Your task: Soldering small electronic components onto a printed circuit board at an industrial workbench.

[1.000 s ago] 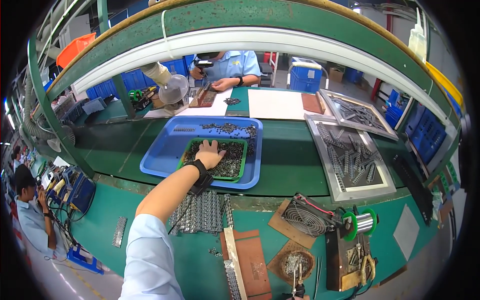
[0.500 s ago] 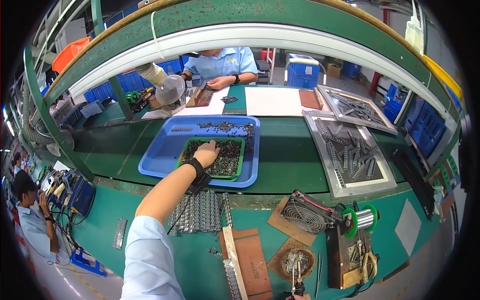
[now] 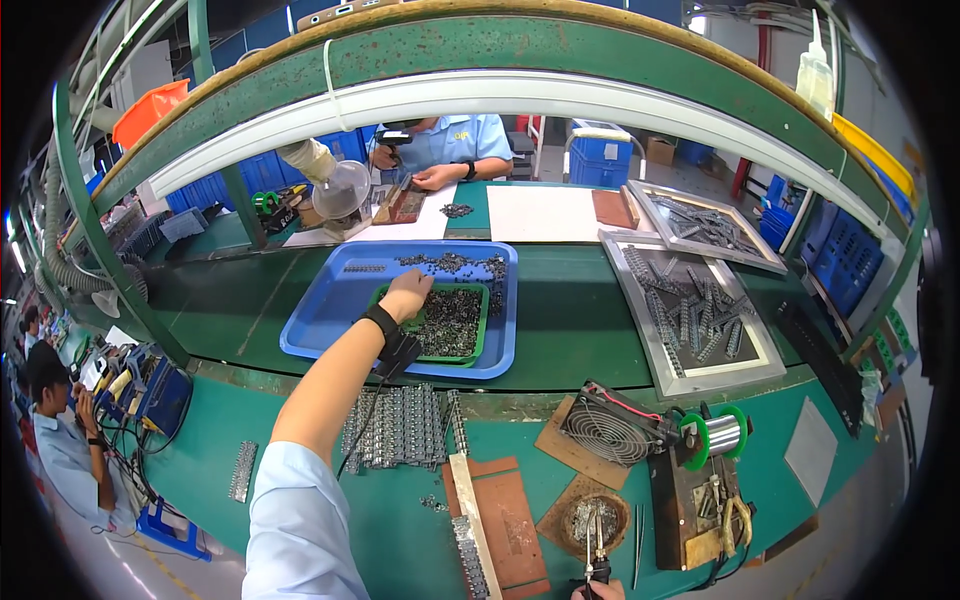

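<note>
Head view: toward nine o'clock, the left hand (image 3: 407, 294) is over a green tray (image 3: 483, 325) of small dark parts (image 3: 448, 328); I cannot tell its grasp. Toward five, the right hand (image 3: 604, 590) grips a soldering iron (image 3: 599, 571). Seemingly part-picking; the next move calls for a light pinch.

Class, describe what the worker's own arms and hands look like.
The left hand is ungloved. At its wrist are a black band and a boxy dark module, with a thin dark cable below. A light-blue sleeve ends near the elbow. The right hand, partly cut off, looks ungloved; its sleeve is unseen.
</note>
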The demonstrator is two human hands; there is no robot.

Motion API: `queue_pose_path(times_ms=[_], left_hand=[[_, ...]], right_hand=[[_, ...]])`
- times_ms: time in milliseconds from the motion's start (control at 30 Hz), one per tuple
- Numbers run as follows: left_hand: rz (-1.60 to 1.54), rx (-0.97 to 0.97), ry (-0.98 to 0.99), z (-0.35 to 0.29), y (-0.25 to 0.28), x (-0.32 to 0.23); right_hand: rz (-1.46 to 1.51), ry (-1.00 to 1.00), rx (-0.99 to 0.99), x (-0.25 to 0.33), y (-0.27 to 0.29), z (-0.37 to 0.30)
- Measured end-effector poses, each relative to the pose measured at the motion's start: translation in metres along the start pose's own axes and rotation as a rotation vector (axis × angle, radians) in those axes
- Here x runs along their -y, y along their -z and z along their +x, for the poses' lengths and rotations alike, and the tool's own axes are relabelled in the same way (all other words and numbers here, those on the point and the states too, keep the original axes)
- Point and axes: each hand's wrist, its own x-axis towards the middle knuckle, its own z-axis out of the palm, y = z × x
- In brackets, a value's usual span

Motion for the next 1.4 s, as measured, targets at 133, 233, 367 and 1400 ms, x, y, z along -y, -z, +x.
queue_pose_path(times_ms=[133, 233, 367, 1400], left_hand=[[-0.282, 0.094, 0.121, -0.031, 0.025, -0.022], [-0.419, 0.194, 0.144, -0.074, 0.047, -0.042], [-0.558, 0.352, 0.176, -0.143, 0.060, -0.065], [-0.083, 0.236, -0.611, -0.298, 0.024, -0.040]], right_hand=[[0.124, -0.304, 0.046, -0.024, 0.003, -0.016], [0.343, -0.834, 0.128, -0.038, 0.005, -0.031], [-0.045, -0.003, 0.024, 0.001, -0.001, 0.001], [-0.069, 0.016, -0.034, -0.012, -0.018, -0.015]])
